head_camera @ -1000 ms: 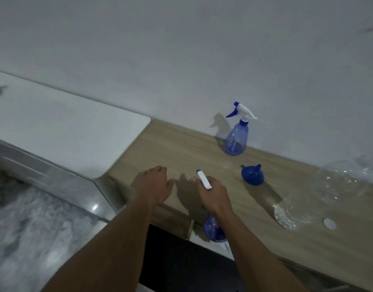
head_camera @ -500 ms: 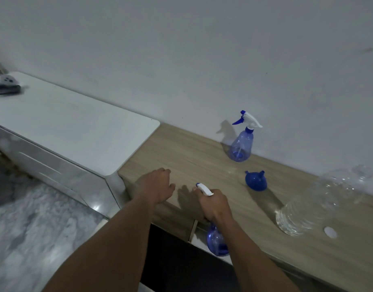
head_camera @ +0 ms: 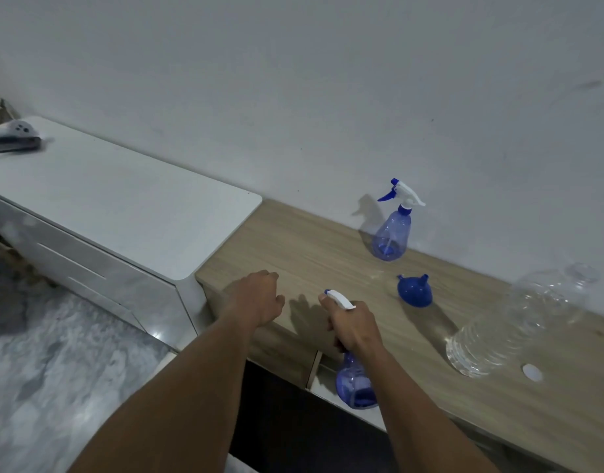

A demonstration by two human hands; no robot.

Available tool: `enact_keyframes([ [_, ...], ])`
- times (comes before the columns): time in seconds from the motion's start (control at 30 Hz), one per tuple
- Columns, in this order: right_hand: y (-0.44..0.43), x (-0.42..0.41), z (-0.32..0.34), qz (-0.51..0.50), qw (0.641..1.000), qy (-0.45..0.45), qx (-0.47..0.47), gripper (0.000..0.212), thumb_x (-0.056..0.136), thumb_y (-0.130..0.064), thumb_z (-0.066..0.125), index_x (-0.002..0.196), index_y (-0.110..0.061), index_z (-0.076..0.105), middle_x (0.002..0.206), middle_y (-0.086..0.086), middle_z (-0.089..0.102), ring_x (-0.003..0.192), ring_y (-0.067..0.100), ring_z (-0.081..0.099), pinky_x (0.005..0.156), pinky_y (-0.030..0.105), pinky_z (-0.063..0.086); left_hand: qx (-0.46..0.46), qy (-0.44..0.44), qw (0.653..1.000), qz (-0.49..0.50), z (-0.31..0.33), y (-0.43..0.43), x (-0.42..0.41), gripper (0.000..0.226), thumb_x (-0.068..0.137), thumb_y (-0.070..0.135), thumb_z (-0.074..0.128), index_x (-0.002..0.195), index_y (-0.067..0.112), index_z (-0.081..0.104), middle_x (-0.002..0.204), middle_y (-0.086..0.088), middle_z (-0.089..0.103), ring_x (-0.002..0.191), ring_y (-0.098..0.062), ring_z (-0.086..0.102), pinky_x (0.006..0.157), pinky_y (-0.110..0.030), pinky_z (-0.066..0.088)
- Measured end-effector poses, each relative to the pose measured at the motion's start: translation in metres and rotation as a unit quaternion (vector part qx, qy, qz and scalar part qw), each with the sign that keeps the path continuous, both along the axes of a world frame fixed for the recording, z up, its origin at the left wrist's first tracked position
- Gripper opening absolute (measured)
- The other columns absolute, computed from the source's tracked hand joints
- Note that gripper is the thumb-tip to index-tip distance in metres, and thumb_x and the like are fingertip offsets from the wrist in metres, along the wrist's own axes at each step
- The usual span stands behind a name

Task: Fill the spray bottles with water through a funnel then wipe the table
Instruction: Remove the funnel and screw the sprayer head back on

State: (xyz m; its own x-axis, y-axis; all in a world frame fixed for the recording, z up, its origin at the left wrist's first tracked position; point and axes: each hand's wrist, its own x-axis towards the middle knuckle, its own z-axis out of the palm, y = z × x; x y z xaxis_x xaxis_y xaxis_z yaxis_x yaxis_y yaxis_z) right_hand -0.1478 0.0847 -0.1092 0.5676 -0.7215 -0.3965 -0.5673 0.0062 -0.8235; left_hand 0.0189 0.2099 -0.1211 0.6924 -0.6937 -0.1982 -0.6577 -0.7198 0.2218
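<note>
A pale wall (head_camera: pixel 293 80) runs across the space beyond both hands, and a mottled grey floor (head_camera: pixel 55 370) lies below and to the left of the left arm. A white cabinet (head_camera: pixel 123 213) stands left of the left hand (head_camera: pixel 256 298), its rounded corner against the end of the wooden tabletop (head_camera: pixel 314 254). The left hand is over the near left corner of the tabletop with its fingers curled under and nothing seen in them; whether it touches the wood cannot be told. The right hand (head_camera: pixel 351 322), just to its right at the front edge, is wrapped tightly round the sprayer head of a blue spray bottle (head_camera: pixel 355 384). The white nozzle sticks out above the fingers, and the bottle's body hangs below the wrist, in front of the tabletop's edge. Well right of the right hand is a large clear bottle (head_camera: pixel 512 326), base nearest the hand and neck toward the wall; whether it stands or leans cannot be told, and no label can be made out on it. Beyond the right hand, close to the wall, a second blue spray bottle (head_camera: pixel 392 233) stands upright with a white and blue trigger. Between it and the right hand, slightly right, a blue funnel (head_camera: pixel 415 291) sits wide end down. A small white cap (head_camera: pixel 532 372) lies by the clear bottle's base. Far left of the left hand, a blurred grey object (head_camera: pixel 14 134) rests on the cabinet.
</note>
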Motion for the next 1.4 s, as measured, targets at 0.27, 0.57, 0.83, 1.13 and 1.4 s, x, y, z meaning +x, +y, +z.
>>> enact_keyframes([
  [0.27,0.006,-0.006,-0.002,0.000,1.000,0.011,0.013,0.068,0.065,-0.069,0.064,0.092,-0.006,0.065,0.065,0.011,0.071,0.041,0.020,0.057,0.052,0.034,0.047,-0.010,-0.003,1.000,0.004,0.001,0.003,-0.005,0.058,0.097,0.042,0.051,0.148,0.016,0.042,0.148,-0.006,0.049,0.132,-0.029,0.049,0.107,-0.045,0.044],
  [0.57,0.006,-0.009,0.000,0.026,0.999,-0.008,0.025,0.054,0.081,-0.059,0.066,0.079,-0.005,0.066,0.068,0.007,0.066,0.039,0.017,0.054,0.046,0.028,0.044,-0.015,-0.001,1.000,0.003,0.005,0.004,-0.004,0.058,0.097,0.040,0.052,0.149,0.016,0.042,0.147,-0.007,0.050,0.132,-0.028,0.049,0.107,-0.043,0.044],
  [0.83,-0.001,-0.012,0.006,0.042,0.997,-0.056,-0.011,0.021,0.092,-0.019,0.057,0.102,-0.020,0.038,0.085,0.011,0.060,0.062,0.023,0.054,0.047,0.029,0.045,-0.058,0.045,0.997,0.023,0.005,-0.003,-0.009,0.060,0.093,0.046,0.055,0.148,0.026,0.042,0.145,0.001,0.051,0.129,-0.024,0.052,0.104,-0.043,0.046],
  [1.13,-0.024,-0.006,0.019,0.003,0.987,-0.139,-0.086,0.018,0.084,-0.007,0.063,0.085,-0.018,0.049,0.080,0.009,0.061,0.065,0.018,0.054,0.058,0.037,0.046,-0.081,0.340,0.937,-0.020,0.006,-0.047,-0.055,0.084,0.062,0.019,0.084,0.136,0.039,0.050,0.126,0.012,0.057,0.109,-0.013,0.060,0.090,-0.037,0.057],
  [1.4,-0.041,-0.002,0.030,-0.024,0.970,-0.214,-0.114,0.013,0.087,-0.013,0.074,0.085,-0.008,0.062,0.080,0.019,0.064,0.068,0.016,0.056,0.065,0.036,0.049,-0.163,0.418,0.893,-0.033,0.003,-0.066,-0.061,0.076,0.062,0.012,0.090,0.131,0.020,0.059,0.122,-0.001,0.065,0.104,-0.023,0.069,0.091,-0.034,0.057],
])
